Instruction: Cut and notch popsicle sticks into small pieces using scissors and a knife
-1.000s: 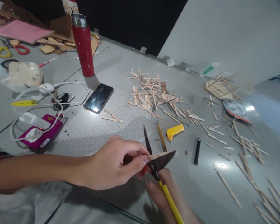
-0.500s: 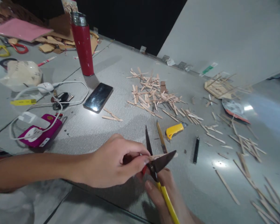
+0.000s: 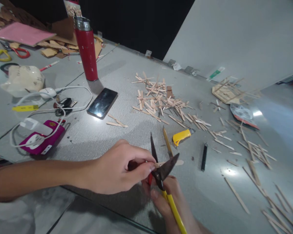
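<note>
My left hand (image 3: 119,169) pinches a short wooden stick (image 3: 172,162) by its near end, holding it flat between the blades of the scissors (image 3: 162,172). My right hand (image 3: 173,204) grips the scissors by their yellow handles (image 3: 174,211) from below. The dark blades are spread, with the stick lying between them. Both hands hover just above the grey tabletop (image 3: 127,130) at its near edge.
A pile of wooden sticks (image 3: 161,100) lies ahead, with more scattered to the right (image 3: 256,156). Close by are a yellow utility knife (image 3: 182,136), a pencil (image 3: 167,143), a black pen (image 3: 204,156), a phone (image 3: 102,103), a red flask (image 3: 86,47) and a magenta power bank with white cable (image 3: 42,138).
The scissor blades have closed slightly around the stick. Both hands have stayed in nearly the same place.
</note>
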`<state>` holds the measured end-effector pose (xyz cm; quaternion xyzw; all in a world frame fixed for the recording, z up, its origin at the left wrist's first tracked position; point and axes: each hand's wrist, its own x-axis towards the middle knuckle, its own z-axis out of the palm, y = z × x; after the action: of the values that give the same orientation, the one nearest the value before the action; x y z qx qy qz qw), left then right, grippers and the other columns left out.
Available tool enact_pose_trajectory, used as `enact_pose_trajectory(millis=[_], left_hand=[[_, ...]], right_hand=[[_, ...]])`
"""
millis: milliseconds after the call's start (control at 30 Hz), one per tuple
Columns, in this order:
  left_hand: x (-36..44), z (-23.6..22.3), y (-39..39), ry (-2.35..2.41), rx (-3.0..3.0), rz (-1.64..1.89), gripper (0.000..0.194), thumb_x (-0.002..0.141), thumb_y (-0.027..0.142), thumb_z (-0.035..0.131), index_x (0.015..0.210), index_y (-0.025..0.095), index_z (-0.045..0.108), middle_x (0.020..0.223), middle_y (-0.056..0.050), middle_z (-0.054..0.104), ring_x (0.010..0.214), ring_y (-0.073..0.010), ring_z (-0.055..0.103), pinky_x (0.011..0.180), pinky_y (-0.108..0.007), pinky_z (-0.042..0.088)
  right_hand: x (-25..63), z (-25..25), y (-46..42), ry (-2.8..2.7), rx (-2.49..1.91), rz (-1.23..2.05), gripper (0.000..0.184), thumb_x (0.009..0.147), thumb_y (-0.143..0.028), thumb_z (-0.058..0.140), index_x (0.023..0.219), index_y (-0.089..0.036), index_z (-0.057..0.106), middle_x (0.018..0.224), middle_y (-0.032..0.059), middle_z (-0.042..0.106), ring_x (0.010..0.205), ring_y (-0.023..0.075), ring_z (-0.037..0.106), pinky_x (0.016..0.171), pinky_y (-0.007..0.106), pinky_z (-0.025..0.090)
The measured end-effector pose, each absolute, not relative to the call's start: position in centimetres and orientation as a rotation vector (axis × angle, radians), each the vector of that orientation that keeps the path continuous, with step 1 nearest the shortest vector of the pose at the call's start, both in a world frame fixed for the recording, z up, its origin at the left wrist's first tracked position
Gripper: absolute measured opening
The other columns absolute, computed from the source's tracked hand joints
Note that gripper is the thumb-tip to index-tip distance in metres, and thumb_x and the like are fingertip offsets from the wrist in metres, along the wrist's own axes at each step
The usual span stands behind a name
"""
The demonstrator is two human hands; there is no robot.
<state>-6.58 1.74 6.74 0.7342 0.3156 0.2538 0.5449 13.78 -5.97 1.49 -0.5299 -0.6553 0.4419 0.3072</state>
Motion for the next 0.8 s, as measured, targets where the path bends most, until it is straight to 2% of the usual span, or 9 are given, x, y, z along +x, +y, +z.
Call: enact_pose_trajectory(millis=[200, 367, 800], left_hand=[[-6.46, 6.64, 1.68, 0.753, 1.785, 0.617, 0.026, 0.098, 0.018, 0.051, 0.084, 0.011, 0.073, 0.059, 0.001, 0.061, 0.05, -0.007, 0.043, 0.048, -0.016, 0.033], [-6.37, 6.57, 1.54, 0.764, 1.776, 0.633, 0.027, 0.098, 0.018, 0.051, 0.083, 0.01, 0.072, 0.056, 0.003, 0.055, 0.051, -0.0066, 0.037, 0.047, -0.015, 0.031], [-6.25, 6.23, 1.47, 0.776, 1.743, 0.614, 0.028, 0.099, 0.02, 0.051, 0.083, 0.011, 0.072, 0.059, 0.002, 0.058, 0.053, -0.0073, 0.039, 0.049, -0.016, 0.032]], right_hand=[[14.04, 1.34, -6.29, -1.74, -1.462, 1.113, 0.039, 0.096, -0.052, 0.049, 0.082, -0.021, 0.069, 0.075, 0.0057, 0.062, 0.071, 0.0222, 0.058, 0.07, 0.037, 0.052], [14.25, 1.13, -6.2, -1.72, -1.465, 1.204, 0.039, 0.093, -0.054, 0.054, 0.074, -0.022, 0.064, 0.07, 0.0042, 0.06, 0.067, 0.0212, 0.058, 0.064, 0.034, 0.053], [14.24, 1.1, -6.34, -1.623, -1.511, 1.276, 0.033, 0.09, -0.05, 0.059, 0.079, -0.02, 0.067, 0.075, 0.0062, 0.064, 0.07, 0.0217, 0.06, 0.062, 0.034, 0.053]])
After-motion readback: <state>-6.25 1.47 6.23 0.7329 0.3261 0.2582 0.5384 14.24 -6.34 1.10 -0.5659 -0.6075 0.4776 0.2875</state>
